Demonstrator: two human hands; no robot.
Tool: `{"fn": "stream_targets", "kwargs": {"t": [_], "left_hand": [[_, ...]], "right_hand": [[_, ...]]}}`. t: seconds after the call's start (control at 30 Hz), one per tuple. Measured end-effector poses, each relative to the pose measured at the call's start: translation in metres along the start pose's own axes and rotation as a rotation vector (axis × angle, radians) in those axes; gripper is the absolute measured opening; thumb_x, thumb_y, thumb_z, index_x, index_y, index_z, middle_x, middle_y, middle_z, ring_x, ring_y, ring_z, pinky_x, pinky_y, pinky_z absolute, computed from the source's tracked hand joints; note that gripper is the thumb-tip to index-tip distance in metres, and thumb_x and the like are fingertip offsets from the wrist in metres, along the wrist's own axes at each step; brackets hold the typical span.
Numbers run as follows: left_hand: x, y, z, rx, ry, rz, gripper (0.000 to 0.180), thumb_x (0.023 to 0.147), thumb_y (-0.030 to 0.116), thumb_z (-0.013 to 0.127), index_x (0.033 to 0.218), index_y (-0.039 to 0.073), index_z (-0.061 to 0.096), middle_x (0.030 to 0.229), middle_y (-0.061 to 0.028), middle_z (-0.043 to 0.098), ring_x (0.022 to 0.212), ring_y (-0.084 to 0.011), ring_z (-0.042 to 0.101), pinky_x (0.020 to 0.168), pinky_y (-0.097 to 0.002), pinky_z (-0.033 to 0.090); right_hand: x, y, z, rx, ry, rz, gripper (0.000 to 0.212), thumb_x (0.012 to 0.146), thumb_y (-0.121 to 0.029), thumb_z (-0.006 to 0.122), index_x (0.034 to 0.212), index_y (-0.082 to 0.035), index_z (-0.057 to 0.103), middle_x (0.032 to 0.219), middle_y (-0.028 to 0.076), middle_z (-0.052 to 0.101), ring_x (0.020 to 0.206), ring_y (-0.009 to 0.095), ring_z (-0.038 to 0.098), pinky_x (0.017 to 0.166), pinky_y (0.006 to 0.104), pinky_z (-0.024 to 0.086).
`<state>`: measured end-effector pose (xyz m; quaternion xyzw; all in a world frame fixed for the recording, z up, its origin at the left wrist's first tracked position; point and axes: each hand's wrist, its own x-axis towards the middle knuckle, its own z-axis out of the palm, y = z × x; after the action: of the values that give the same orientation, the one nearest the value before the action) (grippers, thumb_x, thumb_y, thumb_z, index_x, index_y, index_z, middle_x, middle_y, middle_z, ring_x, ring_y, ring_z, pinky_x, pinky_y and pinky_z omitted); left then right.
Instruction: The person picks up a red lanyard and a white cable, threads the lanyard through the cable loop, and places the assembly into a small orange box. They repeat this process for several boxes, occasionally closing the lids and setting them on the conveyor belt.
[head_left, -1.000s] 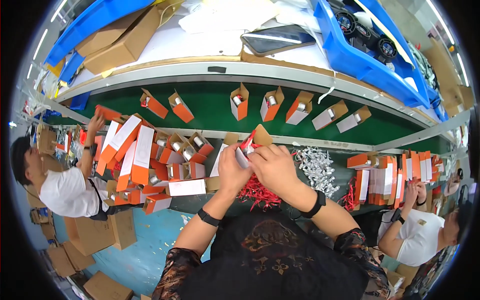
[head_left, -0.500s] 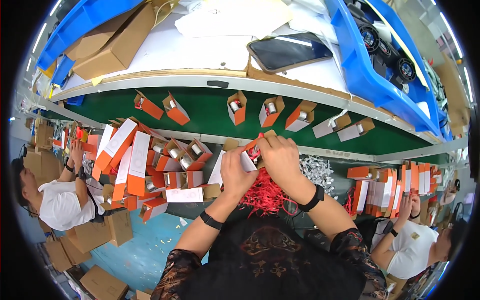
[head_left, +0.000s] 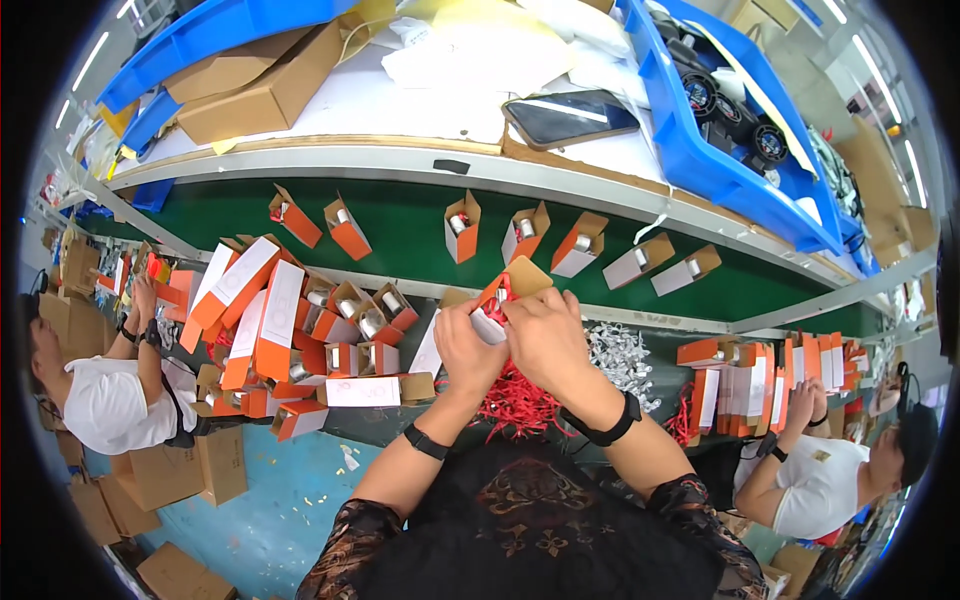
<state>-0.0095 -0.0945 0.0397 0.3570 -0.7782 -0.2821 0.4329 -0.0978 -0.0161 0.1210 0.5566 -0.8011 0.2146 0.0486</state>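
Observation:
An orange-and-white small box (head_left: pixel 491 327) stands open between my hands, its brown flap (head_left: pixel 528 276) raised. My left hand (head_left: pixel 468 350) is closed round the box's left side. Red strap (head_left: pixel 502 296) shows in the box's mouth, and my right hand (head_left: pixel 545 338) has its bent fingers pressed onto it there; the fingertips are partly hidden. Just below my hands lies a heap of red straps (head_left: pixel 515 402). To its right is a pile of silver-white straps (head_left: pixel 618 362).
Many open orange-and-white boxes (head_left: pixel 345 305) with silver cylinders crowd the left. Several more boxes (head_left: pixel 525 232) stand on the green belt (head_left: pixel 400 220) ahead. Above runs a shelf with a phone (head_left: pixel 570 118) and blue bin (head_left: pixel 690 130). Co-workers (head_left: pixel 125 395) sit at both sides.
My right hand has moved from the box's flap down to its opening, fingers now at the red strap. The raised flap shows more fully. The whole view has shifted slightly.

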Motion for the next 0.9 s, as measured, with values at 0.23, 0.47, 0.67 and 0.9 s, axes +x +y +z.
{"fn": "stream_targets", "kwargs": {"t": [0.23, 0.47, 0.67, 0.9], "left_hand": [[-0.012, 0.004, -0.018, -0.014, 0.060, 0.037, 0.047, 0.061, 0.009, 0.079, 0.102, 0.004, 0.056, 0.093, -0.0128, 0.058, 0.091, -0.0353, 0.054, 0.080, -0.0444, 0.042], [-0.037, 0.005, -0.033, 0.070, 0.078, 0.306, 0.037, 0.071, 0.007, 0.072, 0.104, 0.003, 0.055, 0.095, -0.0151, 0.058, 0.089, -0.0362, 0.055, 0.080, -0.0436, 0.041], [-0.057, 0.004, -0.038, -0.035, 0.028, 0.172, 0.036, 0.071, 0.005, 0.070, 0.103, 0.003, 0.055, 0.094, -0.0157, 0.058, 0.089, -0.0362, 0.055, 0.078, -0.0438, 0.043], [-0.057, 0.021, -0.045, -0.093, 0.041, 0.155, 0.040, 0.068, 0.003, 0.070, 0.105, 0.001, 0.055, 0.093, -0.0161, 0.056, 0.089, -0.0362, 0.055, 0.079, -0.0427, 0.045]], "right_hand": [[-0.032, -0.022, 0.007, 0.134, 0.047, -0.004, 0.026, 0.082, -0.013, 0.063, 0.107, -0.005, 0.066, 0.096, 0.006, 0.065, 0.106, 0.027, 0.056, 0.104, 0.0657, 0.032], [-0.053, -0.034, 0.008, 0.015, -0.132, 0.128, 0.020, 0.076, -0.016, 0.068, 0.093, -0.006, 0.069, 0.090, 0.010, 0.067, 0.097, 0.030, 0.058, 0.095, 0.0622, 0.039], [-0.072, -0.042, -0.002, 0.014, -0.037, -0.016, 0.024, 0.076, -0.018, 0.070, 0.096, -0.006, 0.068, 0.092, 0.010, 0.065, 0.096, 0.030, 0.059, 0.092, 0.0515, 0.044], [-0.076, -0.041, 0.003, 0.103, 0.278, -0.120, 0.033, 0.071, -0.021, 0.076, 0.098, -0.006, 0.063, 0.105, 0.010, 0.056, 0.098, 0.028, 0.055, 0.088, 0.0506, 0.042]]}}
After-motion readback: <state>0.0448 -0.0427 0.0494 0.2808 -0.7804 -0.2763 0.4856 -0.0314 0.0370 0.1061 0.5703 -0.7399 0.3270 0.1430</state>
